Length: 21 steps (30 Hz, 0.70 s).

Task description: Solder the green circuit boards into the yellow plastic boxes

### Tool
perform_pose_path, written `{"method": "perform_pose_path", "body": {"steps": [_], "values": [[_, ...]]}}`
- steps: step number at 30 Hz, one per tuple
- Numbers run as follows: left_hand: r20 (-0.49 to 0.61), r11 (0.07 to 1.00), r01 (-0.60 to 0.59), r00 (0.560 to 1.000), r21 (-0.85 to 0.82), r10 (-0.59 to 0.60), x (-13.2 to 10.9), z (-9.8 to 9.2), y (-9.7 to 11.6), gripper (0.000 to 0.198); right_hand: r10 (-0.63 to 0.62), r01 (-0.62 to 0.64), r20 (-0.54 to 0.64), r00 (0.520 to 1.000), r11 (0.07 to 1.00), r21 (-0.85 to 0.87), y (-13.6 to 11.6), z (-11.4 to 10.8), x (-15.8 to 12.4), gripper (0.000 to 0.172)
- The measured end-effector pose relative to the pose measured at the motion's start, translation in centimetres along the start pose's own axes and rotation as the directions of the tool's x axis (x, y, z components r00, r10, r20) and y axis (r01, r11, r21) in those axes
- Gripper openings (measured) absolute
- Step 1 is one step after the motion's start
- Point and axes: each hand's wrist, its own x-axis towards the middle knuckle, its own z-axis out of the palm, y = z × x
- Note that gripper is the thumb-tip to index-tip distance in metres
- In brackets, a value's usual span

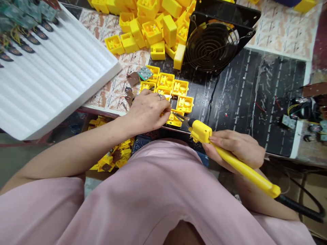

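My right hand [236, 148] is wrapped round the yellow handle of a soldering iron [201, 131], whose tip reaches the nearest open yellow casing [175, 119]. Over the cluster of casings, my left hand [150, 110] is closed with its fingertips pinched together; whatever they hold is hidden. Several more open yellow casings [180, 87] with small parts inside lie against each other past the left fingers. A green circuit board [145, 73] rests on the casings at the upper left, and a small round speaker [128, 90] is beside my left hand.
A black fan [211, 46] stands behind the casings, its cable running forward. Yellow casings are heaped [153, 29] at the back. On the left, a white foam sheet [76, 68] bears circuit boards with speakers. More wired parts [306, 115] lie at right. Yellow pieces [119, 154] sit below the table edge.
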Motion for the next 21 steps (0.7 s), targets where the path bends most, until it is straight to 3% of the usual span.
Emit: {"method": "perform_pose_path", "body": {"steps": [5, 9, 14, 21], "values": [[-0.006, 0.999, -0.035, 0.999, 0.03, 0.036, 0.2, 0.0, -0.2, 0.03, 0.017, -0.014, 0.102, 0.995, 1.0, -0.025, -0.4, -0.8, 0.8, 0.018], [-0.009, 0.999, -0.046, 0.999, 0.022, 0.046, 0.2, -0.1, -0.1, 0.031, 0.075, -0.074, 0.041, 0.996, 0.997, -0.005, -0.3, -1.4, 0.8, 0.017], [0.035, 0.999, -0.022, 0.999, 0.028, 0.021, 0.2, -0.4, 0.1, 0.031, 0.047, -0.048, 0.012, 0.999, 0.997, 0.055, 0.1, -1.4, 0.4, 0.021], [-0.02, 1.0, -0.028, 0.999, -0.009, 0.028, -0.1, -0.4, 0.3, 0.032, 0.055, -0.054, -0.061, 0.997, 0.998, 0.017, 0.2, -0.8, 0.1, 0.02]]}}
